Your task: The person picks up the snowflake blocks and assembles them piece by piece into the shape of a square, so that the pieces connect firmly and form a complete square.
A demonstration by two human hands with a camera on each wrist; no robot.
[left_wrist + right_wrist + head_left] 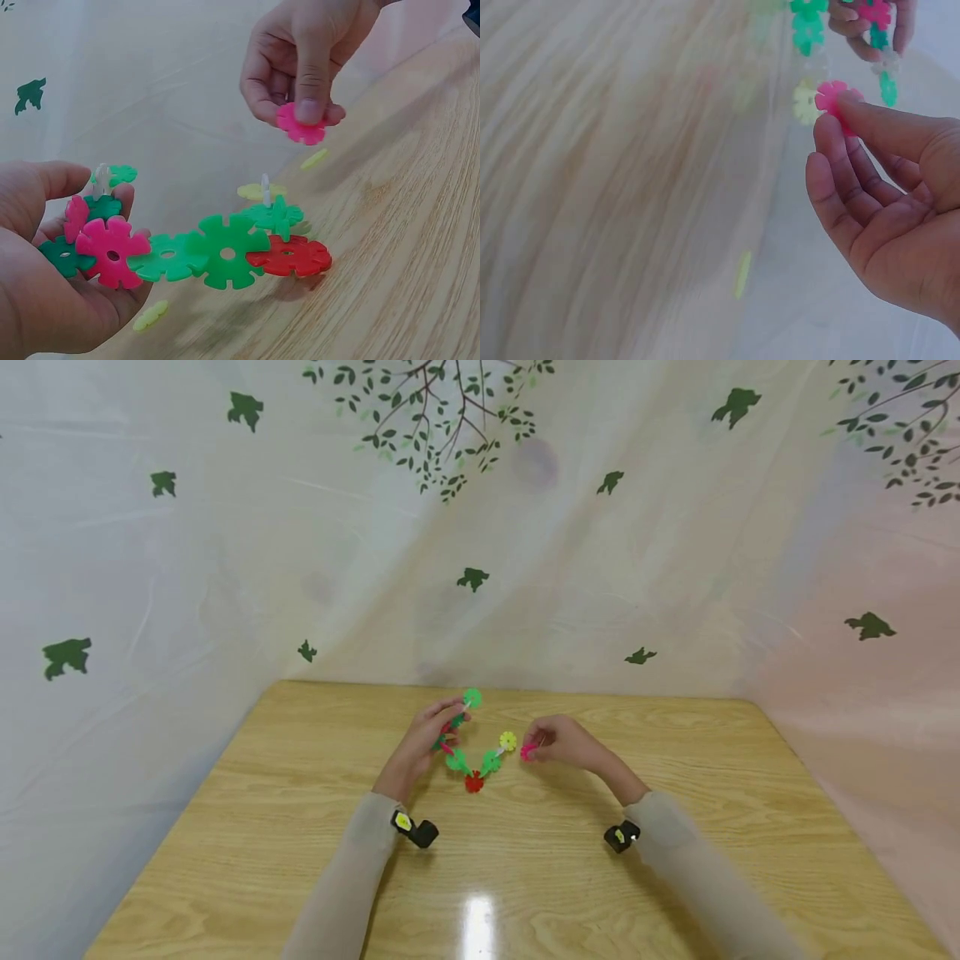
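Observation:
A chain of interlocking plastic flower discs (229,255) in green, pink, red, clear and yellow runs out from my left hand (422,737). That hand holds one end, with several discs lying between thumb and fingers. From there the chain dips to a red disc (474,782) close over the table, then bends up to a yellow disc (508,741) at its free end. A light green disc (472,697) sticks out past the left fingertips. My right hand (566,743) pinches a single pink flower disc (298,125) between thumb and fingers, just right of the yellow one.
The wood-grained table (570,877) reaches back to a pale cloth backdrop (360,585) printed with leaves and birds. Each sleeve carries a small black wrist camera, one on the left (415,831) and one on the right (622,837).

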